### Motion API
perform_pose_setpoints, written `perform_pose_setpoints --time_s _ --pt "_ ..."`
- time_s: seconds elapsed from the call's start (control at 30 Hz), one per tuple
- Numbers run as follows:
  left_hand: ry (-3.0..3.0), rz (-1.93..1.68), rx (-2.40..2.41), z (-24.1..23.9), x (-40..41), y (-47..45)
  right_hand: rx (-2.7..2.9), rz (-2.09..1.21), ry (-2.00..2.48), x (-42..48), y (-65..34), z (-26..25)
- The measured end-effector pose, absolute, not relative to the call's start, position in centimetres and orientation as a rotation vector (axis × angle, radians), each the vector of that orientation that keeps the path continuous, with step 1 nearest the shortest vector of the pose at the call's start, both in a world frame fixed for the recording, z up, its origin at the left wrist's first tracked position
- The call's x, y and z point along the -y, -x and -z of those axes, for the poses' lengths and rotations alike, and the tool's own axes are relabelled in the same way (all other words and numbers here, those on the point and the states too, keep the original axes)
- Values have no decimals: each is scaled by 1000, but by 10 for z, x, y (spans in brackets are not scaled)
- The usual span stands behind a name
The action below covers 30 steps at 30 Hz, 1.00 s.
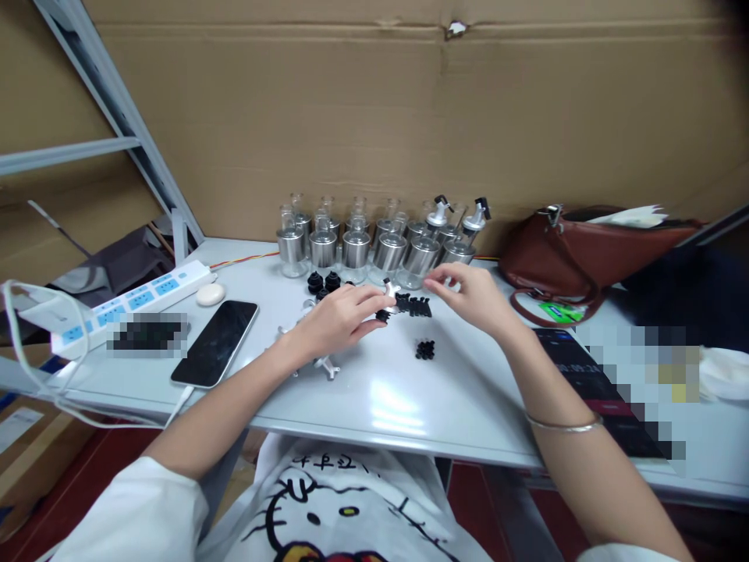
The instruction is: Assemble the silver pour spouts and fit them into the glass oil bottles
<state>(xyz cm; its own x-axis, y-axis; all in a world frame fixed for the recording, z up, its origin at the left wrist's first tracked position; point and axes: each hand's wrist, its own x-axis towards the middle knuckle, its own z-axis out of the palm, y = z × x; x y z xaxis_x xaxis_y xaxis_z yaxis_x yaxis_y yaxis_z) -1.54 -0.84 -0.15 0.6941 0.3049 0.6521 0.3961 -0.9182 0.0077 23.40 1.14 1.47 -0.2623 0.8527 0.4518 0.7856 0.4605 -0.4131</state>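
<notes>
My left hand (345, 316) is closed on a silver pourer spout (390, 289), which points upward from between the thumb and fingers. A black part shows just under its base. My right hand (468, 293) hovers just right of it, thumb and fingertips drawn together; whatever they may hold is too small to make out. Between the hands lies a row of thin black pieces (414, 304). A cluster of small black caps (425, 349) sits closer to me. Silver spout parts (326, 367) lie partly hidden beneath my left forearm, and black ribbed stoppers (324, 282) stand behind that hand.
Several glass bottles with steel sleeves (356, 248) line the back; two at the right carry pourers (475, 215). A brown handbag (585, 250) stands at the right, near a dark timer screen (591, 382). To the left are a phone (216, 343), a white round case (211, 294) and a power strip (140, 300).
</notes>
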Motion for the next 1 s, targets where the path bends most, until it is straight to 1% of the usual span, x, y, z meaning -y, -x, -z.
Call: perform_pose_setpoints --time_s 0.2,0.27,0.5,0.83,1.0 --pt "2768 982 607 3 5 18 2310 38 1583 -32 -248 12" --pt "2750 978 597 3 4 18 2375 2 1625 -34 -251 14" --pt "2728 936 572 2 4 18 2488 -237 1555 -30 -254 7" --pt "2764 934 615 2 4 19 2443 -301 1528 -31 -251 13" --pt "2970 956 696 4 5 18 2441 -370 1523 -30 -251 10"
